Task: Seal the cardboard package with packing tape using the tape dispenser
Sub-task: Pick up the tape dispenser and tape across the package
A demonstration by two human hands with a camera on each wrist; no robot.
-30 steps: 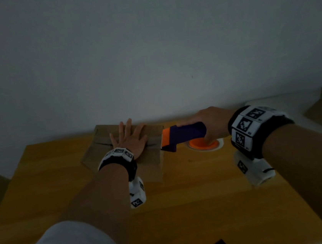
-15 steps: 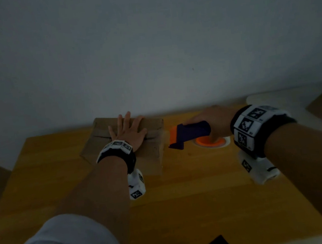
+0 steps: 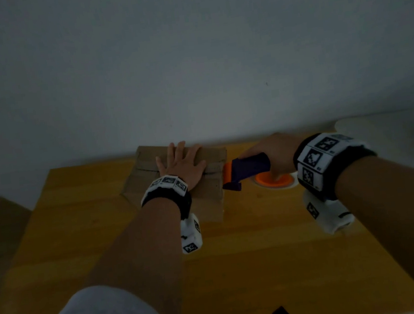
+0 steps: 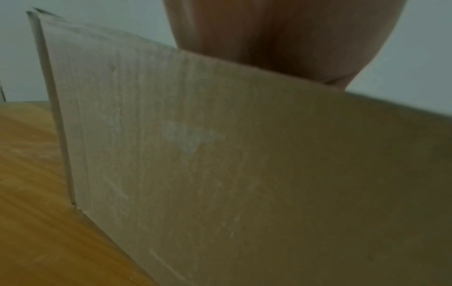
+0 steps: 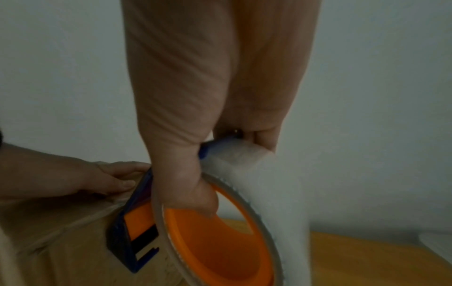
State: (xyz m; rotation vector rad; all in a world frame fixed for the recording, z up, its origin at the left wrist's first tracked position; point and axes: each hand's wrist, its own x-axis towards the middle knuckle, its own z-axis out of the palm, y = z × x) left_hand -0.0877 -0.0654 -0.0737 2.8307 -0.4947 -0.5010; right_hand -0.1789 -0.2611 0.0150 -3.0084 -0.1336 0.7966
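Tabletop (image 3: pixel 265 266) fills lower frame; cardboard box (image 3: pixel 212 189) at its far edge, centre frame, nothing bracing it but palm.
Left hand (image 3: pixel 182 166) flat on box lid, fingers straight: if pressure eases, pull of tape likely drags box rightward.
Right hand (image 3: pixel 275 153) wrapped round tape dispenser (image 3: pixel 245 170), at box's right edge: skewed angle risks tape wrinkling or missing seam.

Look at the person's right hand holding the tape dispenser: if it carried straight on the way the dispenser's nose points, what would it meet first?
Probably the cardboard package. The right hand grips the tape dispenser, whose orange nose points left at the package's right end; they look nearly touching, though depth is unclear. The left hand lies further along.
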